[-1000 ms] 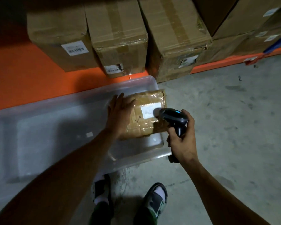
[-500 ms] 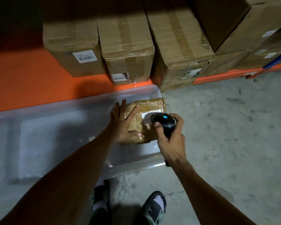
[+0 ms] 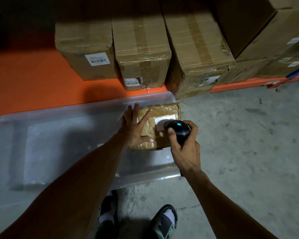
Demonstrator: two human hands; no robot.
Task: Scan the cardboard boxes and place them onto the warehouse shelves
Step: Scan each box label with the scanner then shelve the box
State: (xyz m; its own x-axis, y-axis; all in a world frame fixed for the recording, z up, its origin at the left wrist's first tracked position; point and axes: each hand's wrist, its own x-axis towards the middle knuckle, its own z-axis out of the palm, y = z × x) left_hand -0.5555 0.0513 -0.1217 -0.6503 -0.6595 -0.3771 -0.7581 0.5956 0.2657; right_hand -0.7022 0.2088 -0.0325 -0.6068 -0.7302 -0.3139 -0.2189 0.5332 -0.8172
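A small taped cardboard box (image 3: 164, 114) with a white label lies in the right end of a clear plastic bin (image 3: 59, 135) on the floor. My left hand (image 3: 135, 128) rests flat on the box's left part, fingers spread, thumb along its near edge. My right hand (image 3: 185, 149) grips a black barcode scanner (image 3: 177, 129) with a lit blue dot, its head held right over the white label. Larger cardboard boxes (image 3: 141, 54) stand in a row on the orange shelf (image 3: 29, 87) just behind the bin.
More boxes (image 3: 274, 40) are stacked on the shelf at the far right. Grey concrete floor (image 3: 248, 144) stretches to the right of the bin. My feet in sandals (image 3: 164, 221) stand at the bin's near edge.
The scanner has moved left from beside the box until it sits over the label. My left hand has spread flatter on the box. The view has shifted closer.
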